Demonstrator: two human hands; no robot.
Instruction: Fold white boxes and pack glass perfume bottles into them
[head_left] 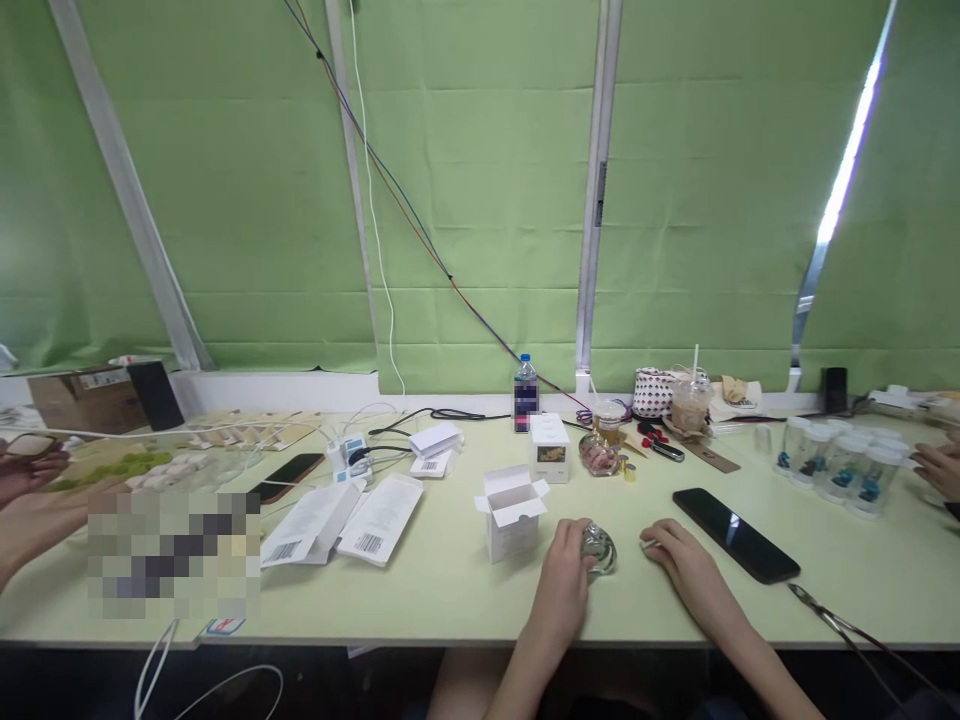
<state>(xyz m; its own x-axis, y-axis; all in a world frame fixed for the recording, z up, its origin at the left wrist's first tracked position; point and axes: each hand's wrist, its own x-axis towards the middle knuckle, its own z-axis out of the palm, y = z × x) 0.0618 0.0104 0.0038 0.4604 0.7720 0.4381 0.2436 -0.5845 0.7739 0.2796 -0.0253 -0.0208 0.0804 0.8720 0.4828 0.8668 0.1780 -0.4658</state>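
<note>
A slip or a roll are the risks here

The pale table [450, 605], from where I stand, looks crowded. A dark phone [739, 537] lies just beside the right hand [681, 565]; a careless swing of that forearm could shove it. An open white box [513, 532] stands upright near the left hand [564, 575], and a knock from the wrist could tip it. The left fingers curl round a clear jar [602, 547] on the tabletop; a slack hold could let it roll. The right fingers seem to pinch a small white piece [649, 543], easily dropped.
</note>
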